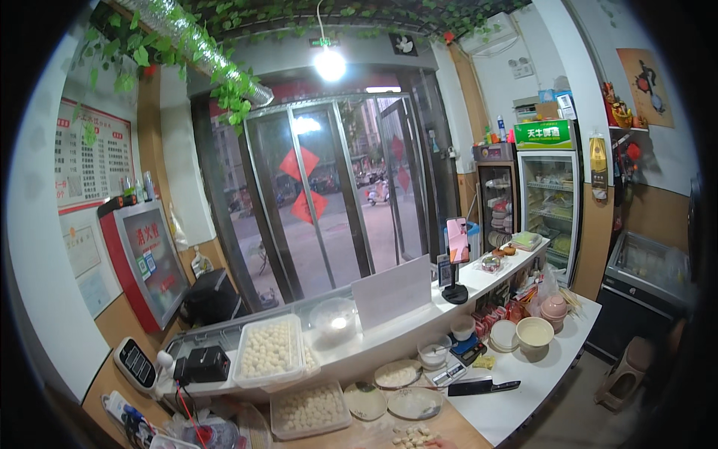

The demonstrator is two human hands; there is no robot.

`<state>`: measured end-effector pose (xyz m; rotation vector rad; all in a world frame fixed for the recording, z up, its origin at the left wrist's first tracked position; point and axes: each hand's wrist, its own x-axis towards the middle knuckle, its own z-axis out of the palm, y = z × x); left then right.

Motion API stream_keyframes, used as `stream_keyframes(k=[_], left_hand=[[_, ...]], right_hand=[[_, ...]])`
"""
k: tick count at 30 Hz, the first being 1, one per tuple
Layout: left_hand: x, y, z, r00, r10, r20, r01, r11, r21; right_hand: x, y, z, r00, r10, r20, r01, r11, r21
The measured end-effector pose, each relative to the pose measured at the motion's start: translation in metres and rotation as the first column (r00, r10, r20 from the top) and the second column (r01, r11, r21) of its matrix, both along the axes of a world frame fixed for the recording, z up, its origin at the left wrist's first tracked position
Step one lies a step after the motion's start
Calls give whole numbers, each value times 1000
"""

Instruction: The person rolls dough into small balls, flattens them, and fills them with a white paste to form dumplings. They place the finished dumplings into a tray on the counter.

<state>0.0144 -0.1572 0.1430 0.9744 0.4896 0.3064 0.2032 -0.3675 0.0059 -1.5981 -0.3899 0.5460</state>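
Note:
Several small pale dough pieces (pixel 413 436) lie in a loose cluster on the wooden board (pixel 467 440) at the lower edge. Just right of them, a sliver of my right hand (pixel 443 444) shows; its fingers are mostly cut off by the frame, so I cannot make out a grip. My left hand is out of sight. Behind the cluster sit two plates, a pale one (pixel 365 411) and an oval one (pixel 415 411), plus a plate of white stuff (pixel 399 374). A clear tub (pixel 348 420) of round dough balls stands to the left. To the right rests a black-bladed knife (pixel 479 388).
A second tub (pixel 238 367) of dough balls sits on the raised counter ledge (pixel 389 329), near a clear round container (pixel 333 318). A phone on a stand (pixel 457 239) rises there. A cream bowl (pixel 535 334) and a blue scale (pixel 468 349) occupy the right worktop.

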Motion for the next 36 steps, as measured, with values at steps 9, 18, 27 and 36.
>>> stream_keyframes(k=[9, 18, 27, 36], left_hand=[[-25, 39, -102, 933, -193, -303, 66, 921, -383], [-37, 34, -150, 802, 120, -586, -94, 993, 75], [-52, 27, -191, 809, 228, -542, -133, 969, 209], [-81, 88, -271, 738, 517, -434, -76, 703, 707]], right_hand=[[24, -12, -183, 996, -25, 85, 57, 912, -407], [1, -28, -73, 969, -168, -181, 103, 940, -325], [14, -15, -51, 969, -1, 249, 113, 892, -438], [38, 27, -40, 716, 73, 694, 330, 841, -428]])
